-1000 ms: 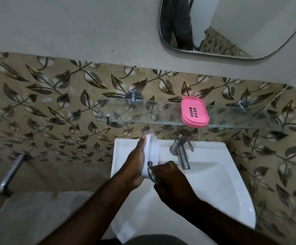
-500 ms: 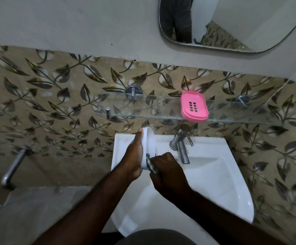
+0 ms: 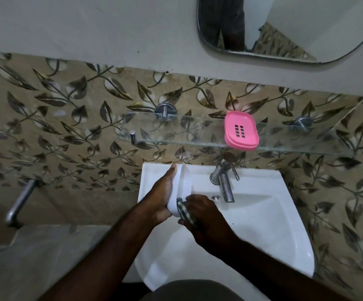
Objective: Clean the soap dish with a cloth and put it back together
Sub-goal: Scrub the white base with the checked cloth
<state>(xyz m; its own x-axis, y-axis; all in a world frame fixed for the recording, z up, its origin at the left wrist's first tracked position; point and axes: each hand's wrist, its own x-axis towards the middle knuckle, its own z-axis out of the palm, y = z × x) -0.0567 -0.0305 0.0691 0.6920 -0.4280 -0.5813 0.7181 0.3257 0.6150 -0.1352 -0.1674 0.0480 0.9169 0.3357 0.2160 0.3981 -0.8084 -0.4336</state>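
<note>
My left hand holds the white base of the soap dish on edge over the left part of the sink, thumb along its back. My right hand grips a dark patterned cloth and presses it against the base's lower end. The pink slotted insert of the soap dish lies apart on the glass shelf above the sink.
A white corner sink lies below my hands, with a metal tap at its back. A mirror hangs at the upper right. A metal pipe juts from the tiled wall at the left.
The camera has shifted slightly, so the scene sits a little lower in view. My right hand with the cloth stays at the base's lower end; the dish stays in my left hand.
</note>
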